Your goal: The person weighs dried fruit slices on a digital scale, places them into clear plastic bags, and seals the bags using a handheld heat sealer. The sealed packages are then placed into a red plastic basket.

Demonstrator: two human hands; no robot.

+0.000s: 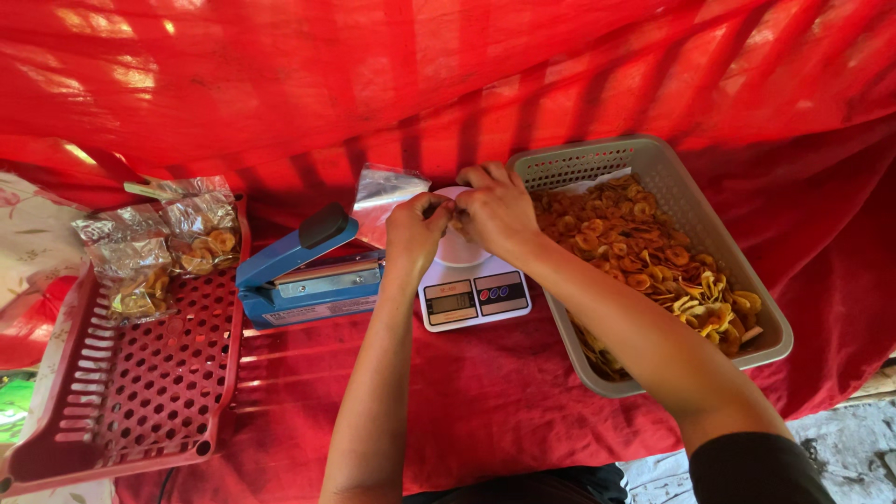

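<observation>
"Everything's gone red in here, hasn't it?"

"Daylight through the cloth [448, 84]. See the bright patches glowing top left, and the striped shadows running across the backdrop."

"The bags [163, 243] throw some glare."

"Foil catching the sun. The scale [473, 294] looks pale but readable."

"Sharp, though?"

"Mostly. The hands are crisp, soft shadows under the arms. The edges bow a bit, wide lens. The bottom right corner's duller, greyish."

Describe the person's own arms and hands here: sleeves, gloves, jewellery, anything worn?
Both hands are bare: the left hand and right hand show no gloves, and no rings or watch are visible. The forearms are uncovered too. A dark sleeve covers the right upper arm near the frame's bottom edge. No sleeve shows on the left arm.
</observation>
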